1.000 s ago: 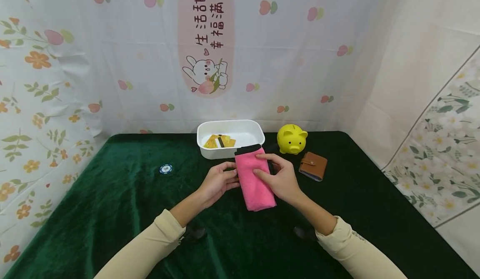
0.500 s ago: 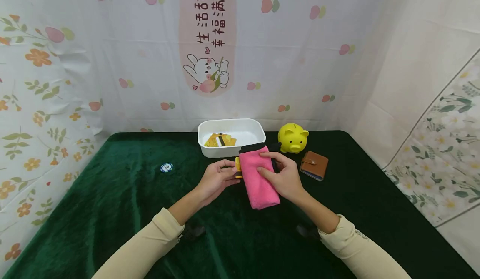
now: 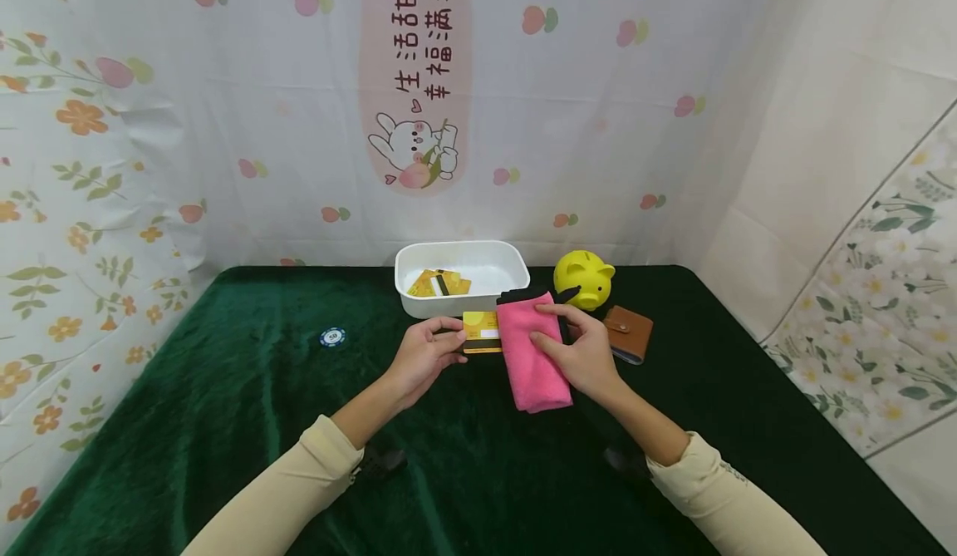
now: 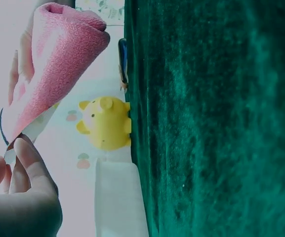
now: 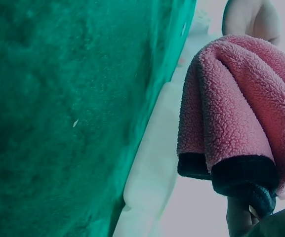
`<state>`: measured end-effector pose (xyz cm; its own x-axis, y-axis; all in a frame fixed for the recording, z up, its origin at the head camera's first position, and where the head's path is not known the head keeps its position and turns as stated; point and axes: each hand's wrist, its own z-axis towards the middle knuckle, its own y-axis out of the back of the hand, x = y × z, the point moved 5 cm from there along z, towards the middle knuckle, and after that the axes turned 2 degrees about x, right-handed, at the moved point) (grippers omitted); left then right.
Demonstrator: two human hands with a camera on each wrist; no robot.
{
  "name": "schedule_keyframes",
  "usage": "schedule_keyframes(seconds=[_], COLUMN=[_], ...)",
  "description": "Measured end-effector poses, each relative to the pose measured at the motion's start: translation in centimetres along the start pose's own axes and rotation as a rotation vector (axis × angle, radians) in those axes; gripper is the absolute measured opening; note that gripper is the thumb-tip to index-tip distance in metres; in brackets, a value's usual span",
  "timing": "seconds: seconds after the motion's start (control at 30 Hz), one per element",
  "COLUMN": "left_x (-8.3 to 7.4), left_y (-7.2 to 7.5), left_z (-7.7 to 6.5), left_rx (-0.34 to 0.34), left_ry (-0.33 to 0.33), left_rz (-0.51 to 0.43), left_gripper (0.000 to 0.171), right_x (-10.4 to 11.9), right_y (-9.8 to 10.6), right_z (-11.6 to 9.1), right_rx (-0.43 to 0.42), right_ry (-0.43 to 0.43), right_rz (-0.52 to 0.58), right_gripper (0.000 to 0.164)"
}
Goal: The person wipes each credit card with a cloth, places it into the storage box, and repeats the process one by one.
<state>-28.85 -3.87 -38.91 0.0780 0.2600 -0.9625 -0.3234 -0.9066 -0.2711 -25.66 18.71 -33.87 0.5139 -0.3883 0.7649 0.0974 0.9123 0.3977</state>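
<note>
My left hand [image 3: 426, 358] pinches the left end of a yellow bank card [image 3: 481, 332] with a dark stripe. The card's right end is hidden behind or inside a folded pink fleece cloth [image 3: 532, 365] with black edging. My right hand [image 3: 586, 363] grips this cloth from the right, thumb lying across its front. Both hands are raised above the table. In the left wrist view the card shows nearly edge-on at the fingertips, beside the pink cloth [image 4: 65, 59]. The right wrist view shows the cloth's [image 5: 236, 108] layered folds and black hem.
Behind the hands, a white tray [image 3: 426, 307] holds several yellow cards [image 3: 441, 282]. A yellow piggy bank [image 3: 583, 278] stands to its right, with a brown wallet [image 3: 630, 332] in front. A blue-and-white poker chip [image 3: 332, 337] lies on the green tablecloth [image 3: 247, 390] at left.
The card has come into sight from behind the cloth's left edge, and much more of it shows now. My right hand has shifted right with the cloth; the left has moved slightly left.
</note>
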Motion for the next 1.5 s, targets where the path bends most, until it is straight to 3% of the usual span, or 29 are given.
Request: schedule_keyframes(seconds=[0.1,0.33,0.7,0.9,1.0,1.13,1.27,1.4,1.5], left_x=[-0.1,-0.4,-1.2,-1.7,-1.7,-1.7,-1.8,-2.2,-2.6], left_y=[0.2,1.4,4.8,6.3,7.1,7.6,6.8,6.0,5.4], left_z=[0.1,0.5,2.5,4.1,4.9,5.0,4.7,4.0,3.4], left_rx=[0.004,-0.022,-0.260,-0.333,-0.348,-0.347,-0.299,-0.250,-0.190], left_ry=[-0.005,0.001,0.020,-0.003,0.003,0.058,0.090,0.073,0.019], left_rz=[-0.003,-0.047,-0.207,-0.245,-0.248,-0.191,-0.092,0.071,0.271], left_gripper=[0.019,0.022,0.025,0.027,0.022,0.020,0.028,0.034,0.036], right_x=[1.1,0.4,-2.0,-5.5,-6.2,-6.6,-7.1,-7.7,-7.9], right_y=[0.3,0.9,1.2,0.8,0.6,0.3,0.6,1.0,1.3], right_z=[-0.1,-0.1,-0.2,0.1,0.2,0.4,0.6,0.8,0.9], right_rx=[0.000,-0.003,0.030,0.077,0.122,0.209,0.277,0.345,0.408], right_ry=[-0.010,-0.067,-0.135,-0.183,-0.214,-0.235,-0.243,-0.252,-0.242], right_rz=[-0.004,-0.048,-0.095,-0.076,-0.065,-0.065,-0.092,-0.142,-0.218], right_gripper=[0.034,0.034,0.035,0.037,0.039,0.040,0.039,0.040,0.043])
